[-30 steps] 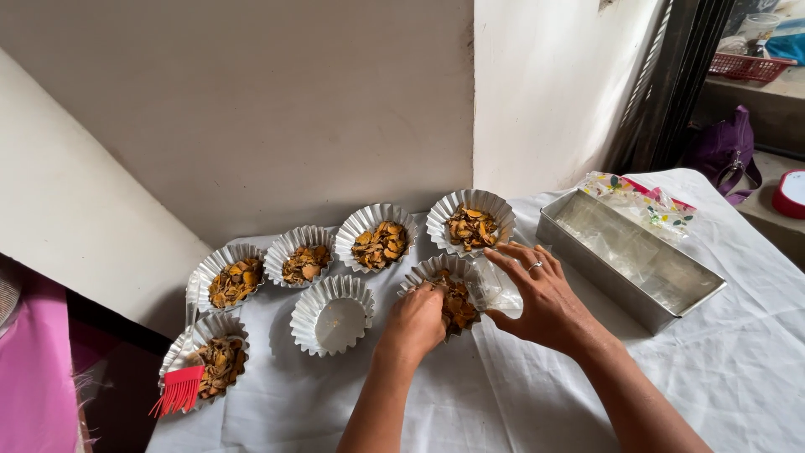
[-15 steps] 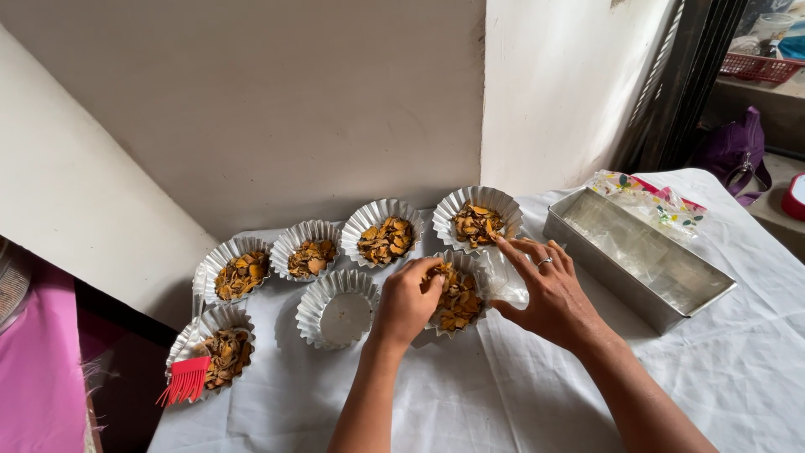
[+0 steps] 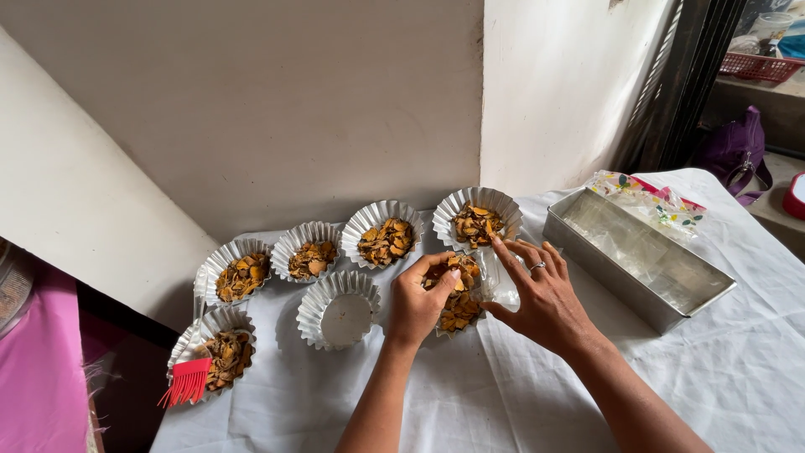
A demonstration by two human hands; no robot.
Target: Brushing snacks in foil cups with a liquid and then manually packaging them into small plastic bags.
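Left hand [image 3: 417, 304] pinches brown-orange flakes over the near fluted foil cup [image 3: 457, 295] on the desk [image 3: 520, 394] while right hand [image 3: 543, 295] grips its rim, filling underway; the empty cup [image 3: 340, 307] likely needs flakes next.

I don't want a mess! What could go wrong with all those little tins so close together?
The left hand and right hand work over one filled fluted tin; flakes could spill onto the white cloth. The empty tin beside it might get bumped. The tin with the red brush sits near the table's edge and could slip off.
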